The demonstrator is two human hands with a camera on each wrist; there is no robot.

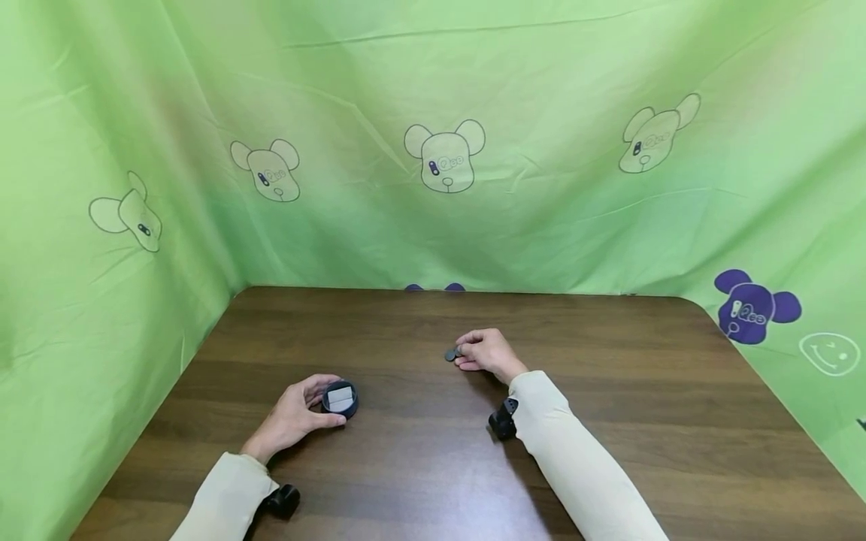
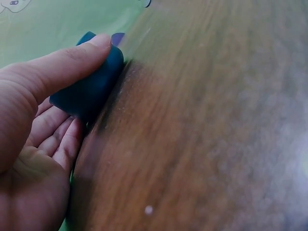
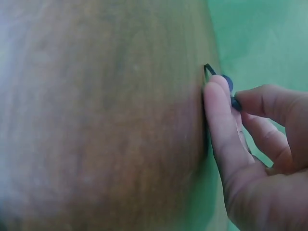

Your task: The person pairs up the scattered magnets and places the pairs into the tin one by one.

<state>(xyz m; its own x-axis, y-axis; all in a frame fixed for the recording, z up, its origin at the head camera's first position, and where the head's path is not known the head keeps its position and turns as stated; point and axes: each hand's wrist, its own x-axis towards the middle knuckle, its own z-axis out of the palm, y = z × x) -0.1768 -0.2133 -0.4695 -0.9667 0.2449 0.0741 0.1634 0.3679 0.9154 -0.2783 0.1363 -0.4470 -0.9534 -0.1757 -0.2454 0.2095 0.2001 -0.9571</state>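
Observation:
On the left of the table, my left hand [image 1: 294, 413] grips a short round dark-blue container [image 1: 326, 412] between thumb and fingers. Two pale rectangular pieces [image 1: 341, 399] show within its rim. The left wrist view shows the thumb lying along the container's teal-looking side [image 2: 91, 91], close over the tabletop. Farther out and to the right, my right hand [image 1: 489, 353] pinches a small dark piece [image 3: 236, 103] between thumb and fingertip. A flat dark-grey disc [image 1: 449, 355] lies right beside those fingertips, on the table.
The brown wood-grain table [image 1: 406, 481] has rounded far corners. A green curtain [image 1: 541, 225] printed with bear heads hangs behind it and along both sides. Each wrist carries a black camera, one on the left [image 1: 283, 501] and another on the right [image 1: 503, 419].

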